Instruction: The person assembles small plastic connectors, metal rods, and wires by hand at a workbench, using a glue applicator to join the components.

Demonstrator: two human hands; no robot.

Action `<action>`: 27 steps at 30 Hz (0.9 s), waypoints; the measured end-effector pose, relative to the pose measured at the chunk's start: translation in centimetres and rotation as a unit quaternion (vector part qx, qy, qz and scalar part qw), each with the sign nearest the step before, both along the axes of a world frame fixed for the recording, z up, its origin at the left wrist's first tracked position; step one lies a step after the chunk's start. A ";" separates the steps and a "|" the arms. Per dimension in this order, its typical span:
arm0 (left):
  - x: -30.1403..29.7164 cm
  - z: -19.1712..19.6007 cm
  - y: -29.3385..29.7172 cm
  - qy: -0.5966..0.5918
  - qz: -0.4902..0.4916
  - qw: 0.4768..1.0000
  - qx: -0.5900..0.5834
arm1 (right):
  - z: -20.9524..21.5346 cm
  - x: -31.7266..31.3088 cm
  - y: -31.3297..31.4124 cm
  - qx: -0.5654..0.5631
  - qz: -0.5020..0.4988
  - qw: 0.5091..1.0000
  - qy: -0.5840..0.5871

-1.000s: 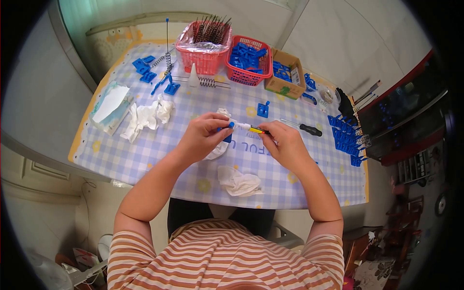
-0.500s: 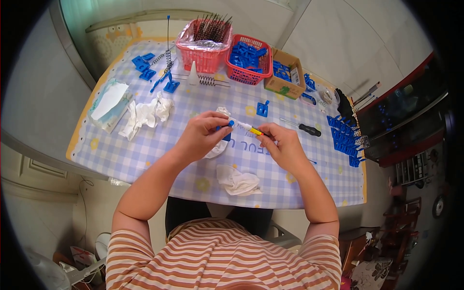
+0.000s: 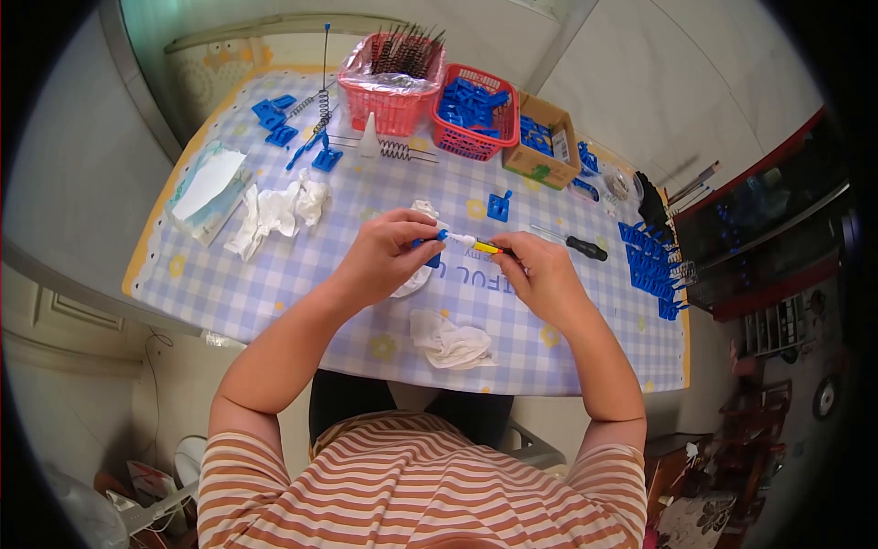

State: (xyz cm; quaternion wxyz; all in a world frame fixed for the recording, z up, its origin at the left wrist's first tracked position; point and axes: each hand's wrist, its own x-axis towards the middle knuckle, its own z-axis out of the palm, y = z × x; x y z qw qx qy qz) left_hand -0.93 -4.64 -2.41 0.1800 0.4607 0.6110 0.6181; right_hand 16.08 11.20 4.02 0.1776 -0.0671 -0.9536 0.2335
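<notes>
Over the middle of the checked desk (image 3: 302, 274), the left hand (image 3: 384, 254) keeps a tight grip on a small blue part (image 3: 430, 245). The right hand (image 3: 540, 274) pinches a yellow-handled tool (image 3: 480, 245), its tip meeting the part. A crumpled white cloth (image 3: 450, 340) lies nearer, and a black-handled screwdriver (image 3: 576, 245) lies just right.

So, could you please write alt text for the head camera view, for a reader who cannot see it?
Seen from above, a person's left hand holds a small blue part against the tip of a yellow tool held in the right hand, over a checked table with crumpled tissues and red baskets.
</notes>
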 end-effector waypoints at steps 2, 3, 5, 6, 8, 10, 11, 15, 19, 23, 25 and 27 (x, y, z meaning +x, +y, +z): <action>0.1 0.2 0.0 -0.001 0.000 1.000 -0.001 | 0.1 0.0 0.0 0.005 0.001 1.000 -0.002; 0.1 0.3 0.0 0.003 0.001 1.000 -0.005 | 0.2 0.1 0.0 0.013 0.003 1.000 0.000; 0.2 0.5 -0.1 0.008 0.003 1.000 -0.010 | 0.3 0.1 0.1 0.022 0.006 1.000 0.002; 0.2 0.5 -0.1 0.014 0.005 1.000 -0.012 | 0.3 0.1 0.1 0.030 0.009 0.999 0.011; 0.2 0.6 -0.2 0.019 0.008 1.000 -0.014 | 0.4 0.1 0.0 0.037 0.012 0.999 0.019; 0.1 0.6 -0.2 0.024 0.008 1.000 -0.014 | 0.7 0.1 -0.2 0.030 0.008 0.999 0.011; 0.1 0.6 -0.2 0.023 0.008 1.000 -0.014 | 0.7 0.1 -0.1 0.030 0.008 0.999 0.011; 0.2 0.7 -0.2 0.019 0.006 1.000 -0.015 | 0.9 0.1 -0.1 0.044 0.006 0.999 0.000; 0.2 0.6 -0.3 0.022 0.008 1.000 -0.012 | 0.8 0.0 -0.1 0.052 0.009 0.999 0.003; 0.2 0.7 -0.2 0.017 0.005 1.000 -0.009 | 1.0 0.2 0.0 0.063 0.011 0.998 0.007; 0.3 1.0 -0.3 0.023 0.005 1.000 -0.019 | 1.2 0.2 0.0 0.072 0.018 0.997 0.003; 0.3 1.0 -0.3 0.023 0.007 1.000 -0.019 | 1.5 0.2 -0.1 0.077 0.017 0.997 -0.006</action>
